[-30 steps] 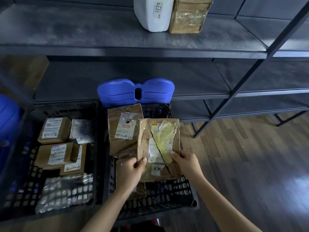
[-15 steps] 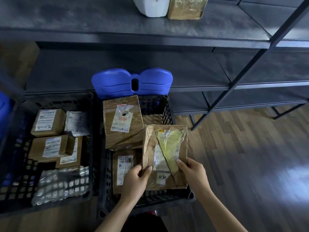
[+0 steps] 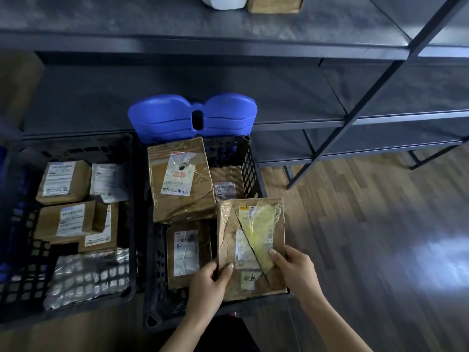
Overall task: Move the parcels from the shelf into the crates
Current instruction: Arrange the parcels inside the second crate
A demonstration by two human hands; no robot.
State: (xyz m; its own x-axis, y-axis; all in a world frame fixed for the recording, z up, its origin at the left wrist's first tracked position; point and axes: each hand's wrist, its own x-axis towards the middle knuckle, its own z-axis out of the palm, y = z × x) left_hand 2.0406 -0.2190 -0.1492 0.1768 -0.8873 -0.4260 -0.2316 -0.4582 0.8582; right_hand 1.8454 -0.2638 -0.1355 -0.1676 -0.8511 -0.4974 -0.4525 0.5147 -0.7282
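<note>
Pinching the near-left edge of the flat brown parcel [image 3: 253,240], the left hand [image 3: 208,283] has its thumb on top and fingers tucked under. The right hand [image 3: 294,270] grips the near-right edge the same way, thumb pressed on the yellow film. Neither hand is spread.

The parcel sits over the near right part of the right crate [image 3: 250,168], its right edge about at the rim. Can't tell if it rests on anything yet.

Step, as I read it: placing this one in the crate. Next move likely calls for lowering it flat, nudging it left off the rim, then letting go with both thumbs. Room is tight: a large taped parcel [image 3: 180,179] leans across the far half, a labelled parcel [image 3: 186,252] lies just beside the held one, and a small parcel [image 3: 225,184] is at the far right.

The held parcel is thin, creased kraft paper with glossy tape, white labels and a dark diagonal line across its face. It probably flexes. Both crates are rigid black perforated plastic. The left crate [image 3: 15,224] holds boxy cartons and a silvery padded bag [image 3: 88,278].

The dark shelf [image 3: 177,29] carries one brown parcel [image 3: 275,3] beside a white container [image 3: 223,2], so the task isn't finished.
</note>
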